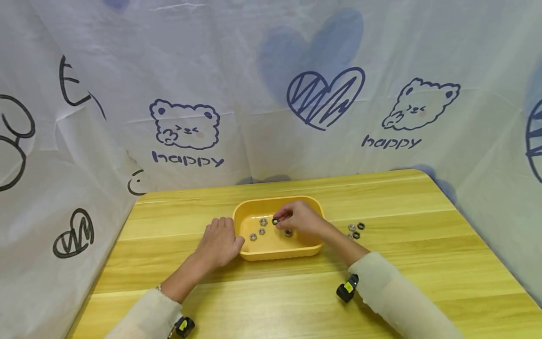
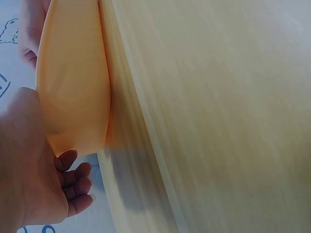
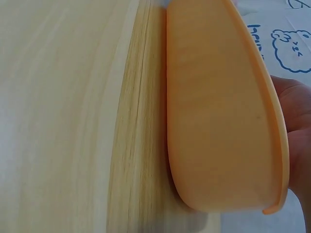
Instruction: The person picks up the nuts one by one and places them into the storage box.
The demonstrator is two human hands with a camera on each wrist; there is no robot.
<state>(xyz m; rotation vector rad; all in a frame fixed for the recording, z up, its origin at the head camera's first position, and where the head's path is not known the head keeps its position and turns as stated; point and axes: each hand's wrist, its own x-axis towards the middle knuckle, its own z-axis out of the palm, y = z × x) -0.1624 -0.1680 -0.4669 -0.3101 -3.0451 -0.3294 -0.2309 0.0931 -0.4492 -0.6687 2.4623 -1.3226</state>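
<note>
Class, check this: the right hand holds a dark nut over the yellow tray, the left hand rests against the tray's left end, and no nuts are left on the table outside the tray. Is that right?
Not quite. The head view shows loose nuts on the table, right of the yellow tray. The rest stands: the right hand pinches a dark nut over the tray, and the left hand rests against its left end.

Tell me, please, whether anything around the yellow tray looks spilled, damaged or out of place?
Nothing stands out. The yellow tray sits flat on the table, nuts lie inside it, and a few more nuts lie together on the table beside it. The right hand pinches one nut.

orange tray (image 3: 218,121), wooden table (image 3: 73,121), hand (image 3: 296,126)
</note>
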